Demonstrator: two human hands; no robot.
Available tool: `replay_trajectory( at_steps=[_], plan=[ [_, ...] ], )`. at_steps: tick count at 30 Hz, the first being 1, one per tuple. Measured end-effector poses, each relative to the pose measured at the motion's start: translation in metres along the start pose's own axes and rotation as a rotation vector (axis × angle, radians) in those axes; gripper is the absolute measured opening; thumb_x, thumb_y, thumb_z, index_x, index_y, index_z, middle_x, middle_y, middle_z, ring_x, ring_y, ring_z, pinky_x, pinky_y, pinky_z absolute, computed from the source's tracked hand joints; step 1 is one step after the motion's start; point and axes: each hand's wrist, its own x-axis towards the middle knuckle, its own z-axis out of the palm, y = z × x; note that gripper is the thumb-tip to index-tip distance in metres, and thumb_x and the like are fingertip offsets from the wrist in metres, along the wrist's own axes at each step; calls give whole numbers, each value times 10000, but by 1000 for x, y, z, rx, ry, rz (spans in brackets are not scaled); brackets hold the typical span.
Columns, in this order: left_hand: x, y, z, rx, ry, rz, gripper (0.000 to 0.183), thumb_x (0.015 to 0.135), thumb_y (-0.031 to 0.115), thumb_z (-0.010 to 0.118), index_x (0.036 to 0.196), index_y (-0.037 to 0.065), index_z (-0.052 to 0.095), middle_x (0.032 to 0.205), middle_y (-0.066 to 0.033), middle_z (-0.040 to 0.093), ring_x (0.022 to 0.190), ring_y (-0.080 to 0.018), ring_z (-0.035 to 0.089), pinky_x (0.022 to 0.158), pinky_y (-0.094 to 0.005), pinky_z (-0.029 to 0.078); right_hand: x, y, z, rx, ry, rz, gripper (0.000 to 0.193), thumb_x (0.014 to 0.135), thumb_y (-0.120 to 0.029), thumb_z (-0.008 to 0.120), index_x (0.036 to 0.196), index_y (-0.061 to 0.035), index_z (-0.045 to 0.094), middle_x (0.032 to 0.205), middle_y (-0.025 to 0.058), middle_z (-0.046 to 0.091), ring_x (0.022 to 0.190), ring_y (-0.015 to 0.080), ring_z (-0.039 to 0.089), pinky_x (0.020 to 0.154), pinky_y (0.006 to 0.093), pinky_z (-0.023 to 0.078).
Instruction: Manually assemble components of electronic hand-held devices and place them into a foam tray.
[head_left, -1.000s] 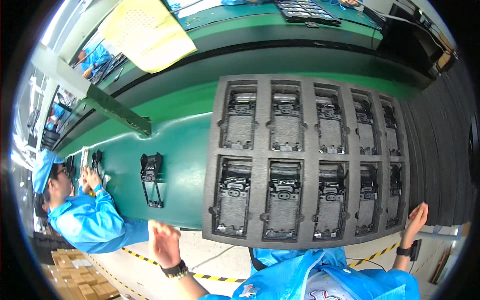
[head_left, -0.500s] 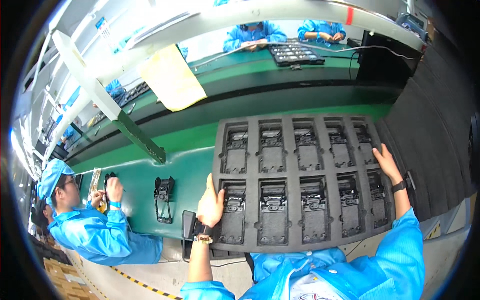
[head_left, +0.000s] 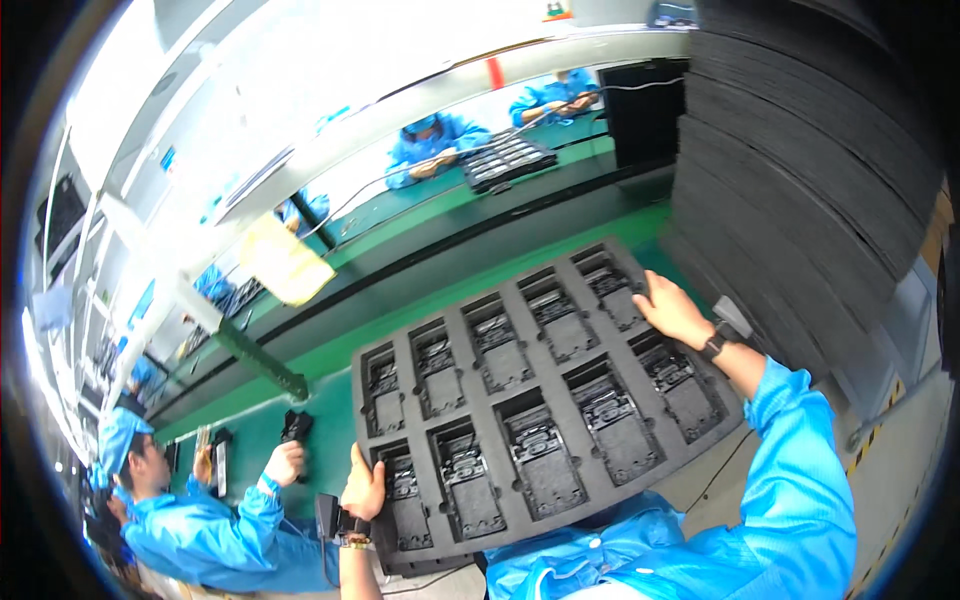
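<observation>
1. frankly, the biggest risk is tilt: the black foam tray [head_left: 540, 400] is wide and held only at two opposite edges, so if one side dips, the dark parts seated in its pockets could slide or pop out.
2. the left hand [head_left: 364, 488] grips the tray's edge at about 7 o'clock, fingers curled on the rim with the thumb on top; the grip sits on a narrow strip of foam, and soft foam could flex or tear there under the load.
3. the right hand [head_left: 673, 310] lies on the far edge at about 2 o'clock, fingers spread flat over the rim; whether they wrap under it cannot be told, and a flat palm alone may slip.
4. just at 3 o'clock rises a tall stack of dark trays [head_left: 800, 170]; a swing to that side could knock the held tray's corner against it.
5. the tray sits in the middle of the view, over the green conveyor belt [head_left: 330, 380] and just in front of the person's blue smock.
6. it has two rows of five rectangular pockets, each holding a dark moulded part with a flat grey panel; all ten look filled.
7. a co-worker [head_left: 200, 500] in blue sits at 8 o'clock, close enough to be bumped.
</observation>
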Motion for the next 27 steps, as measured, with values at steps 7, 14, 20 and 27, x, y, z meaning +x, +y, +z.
replay_trajectory(
  at_steps=[7,14,20,27],
  plan=[
    [108,0,-5,358,257,290,652,946,276,532,1415,-119,312,1416,-323,410,1270,-434,462,1051,-438,415,44,-16,-5,-175,34,-233,202,697,-65,726,793,80,624,1044,233,520,999,396,529,860,447,505],
    [153,48,-2,570,19,-8,610,753,311,690,1194,-83,542,1000,-233,686,934,-371,678,819,-423,557,59,-30,29,-789,46,-106,160,601,-39,702,754,10,704,879,172,612,843,268,623,649,313,564],
    [156,41,0,627,39,35,345,780,324,721,907,10,657,932,-208,701,893,-337,698,800,-404,563,82,-39,15,-689,-85,-181,165,585,-29,691,748,-15,712,787,185,657,728,287,693,621,347,570],
    [175,98,-73,697,-357,168,613,846,589,594,980,5,723,934,-173,719,842,-325,705,801,-399,553,83,-20,4,-724,-13,-187,73,666,10,680,739,2,678,773,201,658,735,303,697,654,367,577]
  ],
)
